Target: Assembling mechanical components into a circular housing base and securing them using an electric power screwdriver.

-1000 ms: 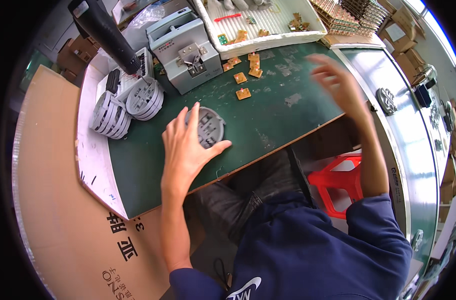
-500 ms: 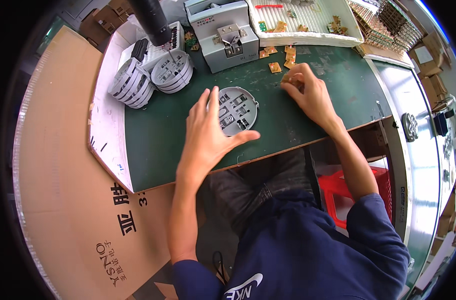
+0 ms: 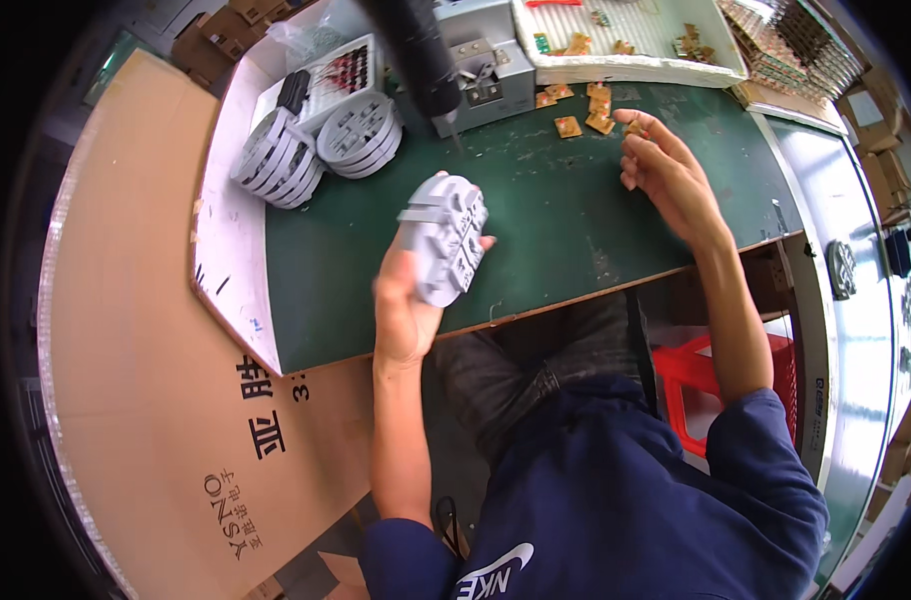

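Observation:
My left hand (image 3: 400,315) is closed on a round grey plastic housing (image 3: 444,245), tilted up off the green table. Its moulded compartments face right, and motion smears its left edge. To the right, my right hand (image 3: 679,190) pinches a small yellow circuit board (image 3: 636,128) between thumb and fingers, above the table. Loose yellow boards (image 3: 568,127) lie on the tabletop just left of that hand. Two stacks of similar grey housings, a nearer stack (image 3: 279,165) and one beside it (image 3: 361,140), stand at the far left.
A black electric screwdriver (image 3: 416,55) hangs over the table, in front of a grey machine (image 3: 496,95). A white foam tray (image 3: 641,70) with several boards is at the back. A white raised border (image 3: 231,250) edges the table's left side. A red stool (image 3: 681,400) stands below right.
My left hand has picked up the housing from the table and tilted it. My right hand has shifted right with the small board. The screwdriver has swung right, and the view has moved slightly.

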The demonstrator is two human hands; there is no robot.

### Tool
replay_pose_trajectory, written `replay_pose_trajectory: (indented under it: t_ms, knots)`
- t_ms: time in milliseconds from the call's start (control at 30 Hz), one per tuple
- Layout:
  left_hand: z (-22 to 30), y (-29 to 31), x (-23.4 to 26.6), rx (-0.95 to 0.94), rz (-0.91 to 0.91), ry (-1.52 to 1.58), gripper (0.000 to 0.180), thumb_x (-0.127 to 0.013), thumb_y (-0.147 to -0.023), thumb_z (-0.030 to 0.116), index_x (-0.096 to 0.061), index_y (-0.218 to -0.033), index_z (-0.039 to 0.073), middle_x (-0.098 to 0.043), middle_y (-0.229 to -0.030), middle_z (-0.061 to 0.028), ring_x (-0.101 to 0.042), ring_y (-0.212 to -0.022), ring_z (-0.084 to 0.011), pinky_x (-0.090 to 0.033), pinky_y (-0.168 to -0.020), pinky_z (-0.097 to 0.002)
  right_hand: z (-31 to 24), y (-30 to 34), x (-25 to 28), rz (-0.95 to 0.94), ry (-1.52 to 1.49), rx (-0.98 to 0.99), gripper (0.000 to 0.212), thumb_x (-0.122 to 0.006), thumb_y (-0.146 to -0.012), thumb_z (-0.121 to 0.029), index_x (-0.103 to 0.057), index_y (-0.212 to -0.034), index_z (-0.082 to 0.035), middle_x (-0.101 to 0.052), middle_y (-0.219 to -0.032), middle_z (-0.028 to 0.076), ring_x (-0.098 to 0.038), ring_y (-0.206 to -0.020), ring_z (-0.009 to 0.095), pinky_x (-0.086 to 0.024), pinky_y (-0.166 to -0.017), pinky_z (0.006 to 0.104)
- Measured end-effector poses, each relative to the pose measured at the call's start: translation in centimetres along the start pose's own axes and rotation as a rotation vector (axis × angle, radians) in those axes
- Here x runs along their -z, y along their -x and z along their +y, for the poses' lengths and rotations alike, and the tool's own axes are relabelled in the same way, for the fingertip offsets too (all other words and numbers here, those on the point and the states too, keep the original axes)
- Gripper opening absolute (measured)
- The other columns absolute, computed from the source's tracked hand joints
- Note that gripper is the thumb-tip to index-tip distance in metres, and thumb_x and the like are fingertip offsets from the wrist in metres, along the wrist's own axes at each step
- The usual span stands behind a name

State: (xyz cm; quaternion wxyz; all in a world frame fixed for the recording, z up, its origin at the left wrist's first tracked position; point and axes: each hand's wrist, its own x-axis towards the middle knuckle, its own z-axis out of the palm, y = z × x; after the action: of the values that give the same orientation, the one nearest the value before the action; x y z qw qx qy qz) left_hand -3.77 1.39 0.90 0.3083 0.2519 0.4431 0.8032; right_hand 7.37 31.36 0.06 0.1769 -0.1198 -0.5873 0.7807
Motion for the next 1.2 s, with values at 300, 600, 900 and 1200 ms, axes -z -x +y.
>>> replay_pose_trajectory:
  t_ms: [300,600,900,1200]
  knots:
    - [-0.6,1.5,1.1,0.132,-0.043,0.644,0.091,-0.058,-0.093,0.057,-0.03,-0.16,0.002,-0.025,-0.16,-0.0396,-0.037,-0.142,-0.0581,-0.04,-0.111,-0.0685,0.4,-0.1,-1.0,-0.089,0.416,0.048,0.037,-0.053,-0.109,-0.015,-0.06,-0.141,0.001,-0.06,-0.105,0.001,-0.056,-0.09,0.008,-0.049,-0.087,0.0236]
    - [0.0,2.0,1.3,0.064,-0.004,0.373,0.087,-0.052,-0.095,0.059,-0.037,-0.156,-0.001,-0.035,-0.155,-0.04,-0.046,-0.137,-0.055,-0.045,-0.108,-0.064,0.4,0.9,-3.1,0.04,1.017,0.256,0.033,-0.067,-0.099,-0.008,-0.069,-0.132,-0.006,-0.072,-0.111,0.003,-0.065,-0.092,0.01,-0.052,-0.087,0.026]
    - [0.5,1.8,0.6,0.015,0.016,0.208,0.088,-0.051,-0.094,0.06,-0.039,-0.154,-0.004,-0.04,-0.152,-0.0398,-0.051,-0.133,-0.0522,-0.049,-0.104,-0.0602,1.0,0.9,-3.5,-0.113,0.635,0.168,0.038,-0.061,-0.103,-0.006,-0.057,-0.14,0.0,-0.071,-0.119,0.007,-0.063,-0.109,0.01,-0.05,-0.095,0.0267]
    - [-1.0,18.4,5.9,-0.01,0.17,0.504,0.098,-0.055,-0.088,0.072,-0.039,-0.156,0.003,-0.035,-0.155,-0.0403,-0.05,-0.133,-0.0561,-0.051,-0.101,-0.0626,2.6,1.2,-1.9,-0.061,0.636,0.154,0.036,-0.058,-0.106,-0.01,-0.059,-0.14,0.002,-0.069,-0.128,0.012,-0.064,-0.117,0.015,-0.048,-0.101,0.029]
